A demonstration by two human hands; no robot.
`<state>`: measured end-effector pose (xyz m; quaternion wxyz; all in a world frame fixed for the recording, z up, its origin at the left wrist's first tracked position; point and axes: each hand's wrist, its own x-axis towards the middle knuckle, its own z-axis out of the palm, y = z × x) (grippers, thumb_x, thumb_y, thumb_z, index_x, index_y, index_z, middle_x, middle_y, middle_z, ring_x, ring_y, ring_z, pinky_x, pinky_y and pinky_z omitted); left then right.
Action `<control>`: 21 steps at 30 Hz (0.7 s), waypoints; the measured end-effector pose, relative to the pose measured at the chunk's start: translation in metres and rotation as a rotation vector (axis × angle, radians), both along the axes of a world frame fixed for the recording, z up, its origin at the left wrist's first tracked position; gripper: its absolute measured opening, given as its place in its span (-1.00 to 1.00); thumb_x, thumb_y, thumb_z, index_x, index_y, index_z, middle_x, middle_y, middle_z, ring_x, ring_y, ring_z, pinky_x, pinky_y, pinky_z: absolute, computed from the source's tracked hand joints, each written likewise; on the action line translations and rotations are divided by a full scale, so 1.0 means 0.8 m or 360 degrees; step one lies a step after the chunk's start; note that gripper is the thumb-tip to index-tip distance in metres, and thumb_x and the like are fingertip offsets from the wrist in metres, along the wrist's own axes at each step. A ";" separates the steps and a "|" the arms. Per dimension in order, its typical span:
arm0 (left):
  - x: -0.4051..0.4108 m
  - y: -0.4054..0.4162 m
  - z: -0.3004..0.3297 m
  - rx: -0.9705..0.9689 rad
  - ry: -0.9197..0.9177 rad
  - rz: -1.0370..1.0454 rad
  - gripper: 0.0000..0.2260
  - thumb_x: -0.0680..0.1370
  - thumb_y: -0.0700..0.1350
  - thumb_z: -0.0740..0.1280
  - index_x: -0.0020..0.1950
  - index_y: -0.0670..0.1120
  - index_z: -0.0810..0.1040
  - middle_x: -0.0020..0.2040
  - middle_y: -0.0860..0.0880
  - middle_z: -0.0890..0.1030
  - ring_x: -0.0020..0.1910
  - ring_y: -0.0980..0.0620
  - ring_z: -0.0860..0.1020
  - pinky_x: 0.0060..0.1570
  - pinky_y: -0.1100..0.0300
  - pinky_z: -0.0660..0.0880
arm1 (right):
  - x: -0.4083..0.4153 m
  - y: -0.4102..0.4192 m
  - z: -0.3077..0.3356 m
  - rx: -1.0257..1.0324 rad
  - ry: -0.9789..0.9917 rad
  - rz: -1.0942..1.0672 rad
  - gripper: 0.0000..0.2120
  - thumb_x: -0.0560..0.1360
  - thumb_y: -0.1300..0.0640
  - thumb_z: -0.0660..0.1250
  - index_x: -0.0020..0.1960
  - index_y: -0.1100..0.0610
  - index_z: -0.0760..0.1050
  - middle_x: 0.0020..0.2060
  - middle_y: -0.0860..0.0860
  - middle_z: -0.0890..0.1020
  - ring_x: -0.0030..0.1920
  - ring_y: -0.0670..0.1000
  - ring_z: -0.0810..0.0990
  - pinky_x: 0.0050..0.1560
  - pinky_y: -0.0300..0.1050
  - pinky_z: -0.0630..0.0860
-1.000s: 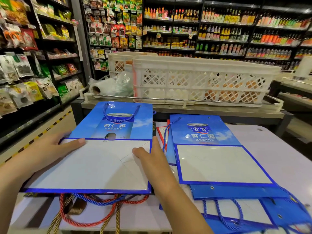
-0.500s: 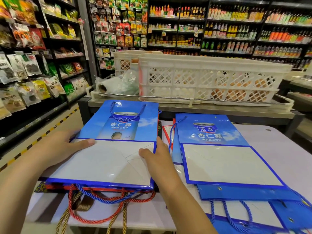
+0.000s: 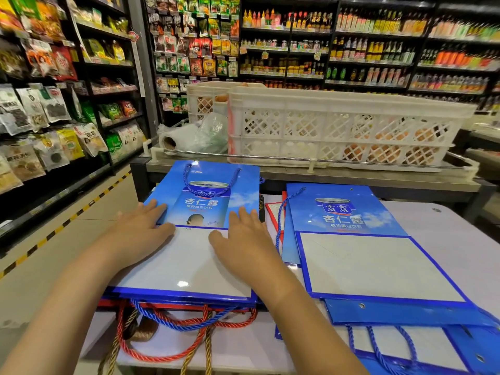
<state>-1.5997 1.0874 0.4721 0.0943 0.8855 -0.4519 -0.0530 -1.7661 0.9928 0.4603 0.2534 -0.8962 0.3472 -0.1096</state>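
A flattened blue gift bag (image 3: 186,266) with a white folded bottom panel lies on top of a stack at the left of the white table (image 3: 446,226). My left hand (image 3: 138,231) lies flat on its left side, fingers straight, reaching onto the blue printed part. My right hand (image 3: 243,239) presses flat on its right side, fingers spread. Blue, red and gold rope handles (image 3: 173,328) stick out from under the stack toward me. A second pile of flat blue bags (image 3: 351,234) lies to the right.
Behind the table stands a counter with a metal rail (image 3: 297,158), white lattice crates (image 3: 338,125) holding eggs, and a roll of plastic bags (image 3: 176,139). Shelves of snack packets (image 3: 40,117) line the aisle at left; bottle shelves (image 3: 378,50) fill the back.
Both hands slid forward from the bag's side edges onto its top and now lie flat, fingers reaching the blue printed area. The view has shifted slightly.
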 end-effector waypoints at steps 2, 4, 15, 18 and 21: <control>-0.004 0.002 -0.006 0.0075 0.0019 0.0012 -0.35 0.57 0.29 0.00 0.57 0.00 0.03 0.59 -0.01 -0.06 0.56 0.00 -0.09 0.49 -0.02 -0.13 | 0.002 0.000 -0.010 -0.0097 0.0143 -0.0011 -0.33 0.61 -0.18 -0.01 0.57 0.15 -0.11 0.56 0.06 -0.12 0.54 0.08 -0.21 0.51 0.02 -0.20; -0.009 0.002 -0.007 0.0115 0.0068 0.0019 -0.20 0.43 0.40 -0.05 0.58 0.01 0.02 0.59 0.00 -0.06 0.56 -0.01 -0.10 0.48 -0.02 -0.14 | 0.004 0.000 -0.015 -0.0111 0.0181 -0.0024 -0.31 0.61 -0.20 -0.02 0.57 0.16 -0.11 0.56 0.06 -0.12 0.54 0.09 -0.20 0.50 0.00 -0.20; -0.014 0.002 0.003 0.0193 -0.0037 0.0045 -0.17 0.40 0.43 -0.05 0.56 0.01 0.09 0.57 -0.01 0.06 0.54 -0.01 0.04 0.46 0.00 -0.01 | 0.002 -0.004 -0.019 0.0007 -0.0070 -0.0037 -0.36 0.60 -0.17 0.07 0.54 0.16 0.07 0.55 0.07 0.02 0.55 0.12 -0.11 0.53 0.07 -0.11; -0.021 0.001 0.012 0.0230 -0.0394 0.0032 -0.34 0.48 0.40 -0.05 0.40 0.04 0.37 0.41 0.00 0.39 0.39 -0.01 0.33 0.37 -0.05 0.11 | -0.012 -0.003 -0.011 0.0130 -0.0492 -0.0014 -0.52 0.61 -0.12 0.13 0.43 0.12 0.32 0.44 0.05 0.31 0.49 0.09 0.12 0.49 0.13 0.07; -0.044 0.001 0.021 0.0190 -0.0694 0.0049 -0.56 0.59 0.28 -0.02 0.16 0.05 0.49 0.17 0.02 0.54 0.20 0.00 0.47 0.31 -0.01 0.23 | -0.045 0.002 0.001 0.0189 -0.0671 0.0025 -0.59 0.62 -0.08 0.12 0.39 0.07 0.37 0.37 -0.04 0.40 0.41 -0.03 0.24 0.46 -0.01 0.14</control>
